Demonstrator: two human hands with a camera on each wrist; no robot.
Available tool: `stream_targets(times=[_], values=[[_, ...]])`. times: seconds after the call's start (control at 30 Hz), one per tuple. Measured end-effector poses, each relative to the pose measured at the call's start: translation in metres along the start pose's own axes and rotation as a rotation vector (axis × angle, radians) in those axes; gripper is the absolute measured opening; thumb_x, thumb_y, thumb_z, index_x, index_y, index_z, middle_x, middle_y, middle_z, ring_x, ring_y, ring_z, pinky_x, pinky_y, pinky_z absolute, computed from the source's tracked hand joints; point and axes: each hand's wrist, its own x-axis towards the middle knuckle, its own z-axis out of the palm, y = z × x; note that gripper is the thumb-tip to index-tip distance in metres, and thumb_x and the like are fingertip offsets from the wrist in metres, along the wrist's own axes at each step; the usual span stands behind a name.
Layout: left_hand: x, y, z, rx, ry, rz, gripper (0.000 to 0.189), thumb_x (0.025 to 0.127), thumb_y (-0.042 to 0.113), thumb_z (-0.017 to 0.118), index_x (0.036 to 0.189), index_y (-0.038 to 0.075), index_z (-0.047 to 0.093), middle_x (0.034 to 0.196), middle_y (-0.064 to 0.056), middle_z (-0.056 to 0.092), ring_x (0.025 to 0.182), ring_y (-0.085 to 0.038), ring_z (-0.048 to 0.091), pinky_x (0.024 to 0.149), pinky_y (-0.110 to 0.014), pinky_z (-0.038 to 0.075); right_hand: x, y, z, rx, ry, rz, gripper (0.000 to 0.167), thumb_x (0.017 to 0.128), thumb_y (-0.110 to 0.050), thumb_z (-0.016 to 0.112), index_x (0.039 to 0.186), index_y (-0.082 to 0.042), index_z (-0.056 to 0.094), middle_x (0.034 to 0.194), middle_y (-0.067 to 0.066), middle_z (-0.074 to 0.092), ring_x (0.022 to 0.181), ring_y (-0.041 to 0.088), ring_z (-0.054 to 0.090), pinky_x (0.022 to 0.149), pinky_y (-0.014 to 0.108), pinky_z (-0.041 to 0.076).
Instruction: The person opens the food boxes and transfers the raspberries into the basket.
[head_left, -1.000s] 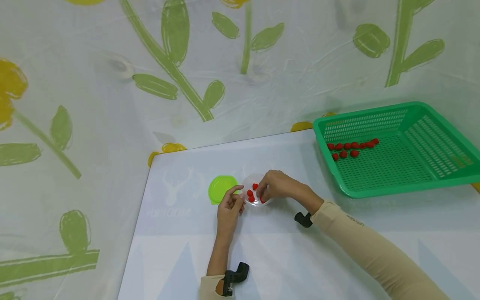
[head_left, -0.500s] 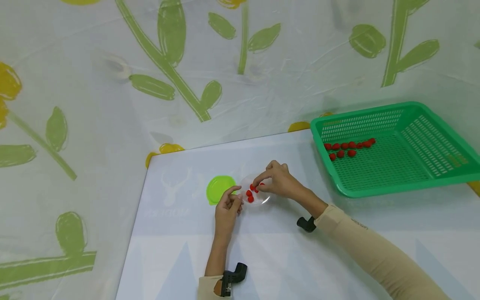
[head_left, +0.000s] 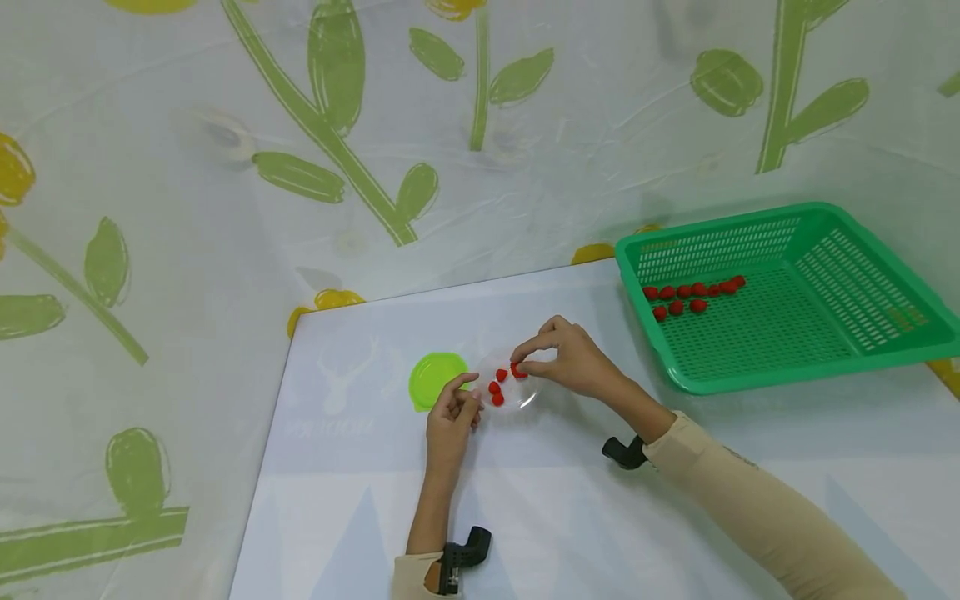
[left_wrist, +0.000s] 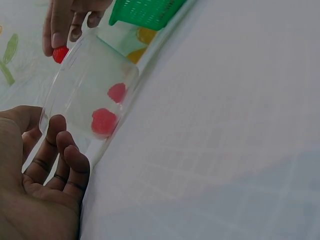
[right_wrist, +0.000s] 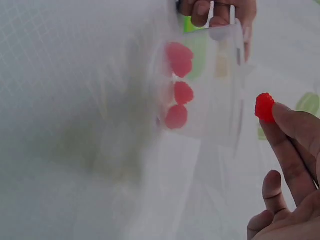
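Observation:
A clear plastic cup (left_wrist: 80, 90) stands on the table with several red raspberries (right_wrist: 180, 59) at its bottom. My left hand (head_left: 452, 421) holds the cup at its left side, thumb and fingers at the rim. Above the cup's mouth, my right hand (head_left: 570, 358) pinches one raspberry (right_wrist: 264, 107) between thumb and index finger. The right hand's other fingers are loosely bent. To the left of the cup lies a bright green lid (head_left: 435, 379), partly behind the left hand's fingers.
A green mesh basket (head_left: 750, 387) sits at the right back of the table, with more raspberries (head_left: 683, 292) in rows at its left. Behind the table hangs a white sheet with printed flowers (head_left: 336, 67).
My right fingertips have risen from low inside the cup to above its rim, and a raspberry now shows between them. The left hand stays at the cup; the view has shifted slightly.

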Motion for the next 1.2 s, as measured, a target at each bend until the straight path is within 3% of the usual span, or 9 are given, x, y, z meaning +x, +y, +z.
stream_targets(times=[0.23, 0.47, 0.67, 0.93, 1.13, 1.2], values=[[0.000, 0.000, -0.001, 0.030, 0.005, -0.016, 0.030, 0.099, 0.008, 0.062, 0.129, 0.006, 0.063, 0.086, -0.014, 0.060, 0.072, -0.025, 0.053, 0.063, -0.024, 0.049, -0.010, 0.002, -0.023, -0.011, 0.064, -0.037, 0.017, 0.084, -0.018, 0.083, 0.099, -0.026, 0.081, 0.092, 0.001, 0.058, 0.093, 0.024, 0.050, 0.062, 0.033, 0.047], [0.008, -0.028, -0.007, 0.044, 0.006, -0.036, 0.031, 0.100, 0.012, 0.063, 0.131, 0.012, 0.063, 0.088, -0.015, 0.060, 0.073, -0.027, 0.053, 0.063, -0.025, 0.049, -0.021, 0.007, -0.045, 0.005, 0.115, -0.043, 0.016, 0.085, -0.017, 0.082, 0.099, -0.024, 0.081, 0.087, -0.001, 0.059, 0.090, 0.020, 0.049, 0.061, 0.031, 0.045], [0.008, -0.036, -0.007, 0.058, 0.019, -0.002, 0.030, 0.099, 0.019, 0.065, 0.130, 0.016, 0.064, 0.088, -0.013, 0.061, 0.072, -0.020, 0.054, 0.063, -0.022, 0.049, -0.029, 0.012, -0.062, 0.001, 0.149, -0.030, 0.014, 0.086, -0.020, 0.081, 0.098, -0.026, 0.081, 0.087, -0.003, 0.062, 0.089, 0.019, 0.052, 0.059, 0.031, 0.044], [0.006, -0.035, -0.006, 0.036, 0.018, 0.007, 0.027, 0.099, 0.022, 0.066, 0.126, 0.022, 0.066, 0.087, -0.011, 0.060, 0.071, -0.020, 0.053, 0.062, -0.022, 0.049, -0.037, 0.020, -0.080, -0.001, 0.223, -0.052, 0.012, 0.085, -0.025, 0.082, 0.097, -0.025, 0.082, 0.087, -0.005, 0.068, 0.088, 0.021, 0.052, 0.055, 0.029, 0.042], [0.006, -0.035, -0.004, 0.027, 0.016, 0.008, 0.027, 0.099, 0.022, 0.066, 0.126, 0.023, 0.066, 0.086, -0.011, 0.060, 0.071, -0.019, 0.053, 0.062, -0.022, 0.049, -0.043, 0.026, -0.093, -0.025, 0.248, -0.021, 0.012, 0.085, -0.027, 0.082, 0.097, -0.026, 0.081, 0.090, -0.004, 0.067, 0.089, 0.018, 0.051, 0.053, 0.029, 0.041], [0.004, -0.025, -0.003, 0.026, 0.011, 0.001, 0.028, 0.099, 0.019, 0.065, 0.127, 0.020, 0.065, 0.087, -0.013, 0.060, 0.071, -0.022, 0.053, 0.062, -0.022, 0.049, -0.046, 0.026, -0.097, -0.036, 0.253, -0.012, 0.012, 0.086, -0.027, 0.081, 0.098, -0.026, 0.081, 0.091, -0.001, 0.064, 0.088, 0.017, 0.050, 0.051, 0.028, 0.040]])
